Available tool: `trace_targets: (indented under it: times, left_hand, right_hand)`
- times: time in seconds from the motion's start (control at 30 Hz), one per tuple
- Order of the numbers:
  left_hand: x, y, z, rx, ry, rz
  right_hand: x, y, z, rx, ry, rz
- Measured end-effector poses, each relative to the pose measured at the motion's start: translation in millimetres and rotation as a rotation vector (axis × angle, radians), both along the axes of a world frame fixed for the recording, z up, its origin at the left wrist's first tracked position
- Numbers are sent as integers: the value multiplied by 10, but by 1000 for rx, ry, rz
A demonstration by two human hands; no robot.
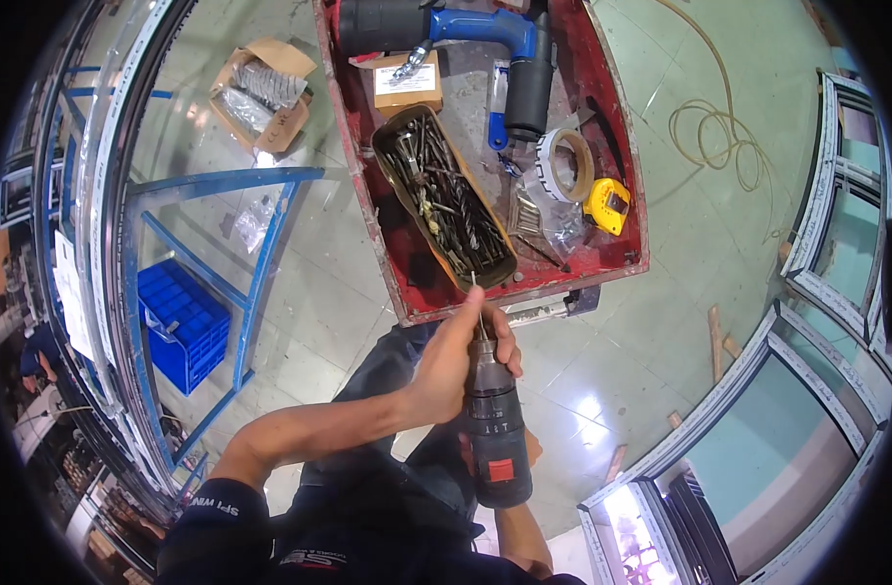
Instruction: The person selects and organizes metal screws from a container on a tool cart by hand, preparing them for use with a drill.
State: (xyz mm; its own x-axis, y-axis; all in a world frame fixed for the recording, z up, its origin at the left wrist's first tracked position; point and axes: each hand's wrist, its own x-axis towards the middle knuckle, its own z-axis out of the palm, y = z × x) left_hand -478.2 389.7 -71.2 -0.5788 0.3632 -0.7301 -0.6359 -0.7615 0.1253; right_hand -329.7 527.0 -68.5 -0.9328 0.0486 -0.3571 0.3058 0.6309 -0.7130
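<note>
A cordless drill (pixel 498 429) with a black body and a red patch points up and away from me in front of my legs. My left hand (pixel 448 359) is closed around the thin drill bit (pixel 482 328) just ahead of the chuck; the bit's tip shows above my fingers. Mostly hidden under the drill, my right hand (pixel 531 448) grips its handle. Just beyond the bit's tip lies an oblong tin (pixel 387 174) filled with many drill bits (pixel 456 200). It sits in a worn red tray (pixel 368 219).
The tray also holds a blue-and-black power tool (pixel 485 27), a small cardboard box (pixel 422 86), a tape roll (pixel 582 171) and a yellow tape measure (pixel 608 206). A blue crate (pixel 188 327) and blue metal frame (pixel 271 244) stand left. Window frames (pixel 695 429) lean right; a hose (pixel 724 107) lies on the floor.
</note>
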Motion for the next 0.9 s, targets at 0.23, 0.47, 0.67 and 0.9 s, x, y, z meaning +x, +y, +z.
trace_targets:
  times: [0.23,0.47,0.67,0.9]
  left_hand:
    - [12,163,-10,-317,12,-107]
    - [31,113,9,-296,-11,-189]
    - [46,96,-27,-327,-18,-171]
    - [70,13,-42,-276,32,-204]
  right_hand:
    - [54,-36,21,-5,-13,-34]
    - [12,-94,-16,9,-2,-72]
    - [-69,-84,-73,7,30,-51]
    - [-110,-138,-138,-7,55,-29]
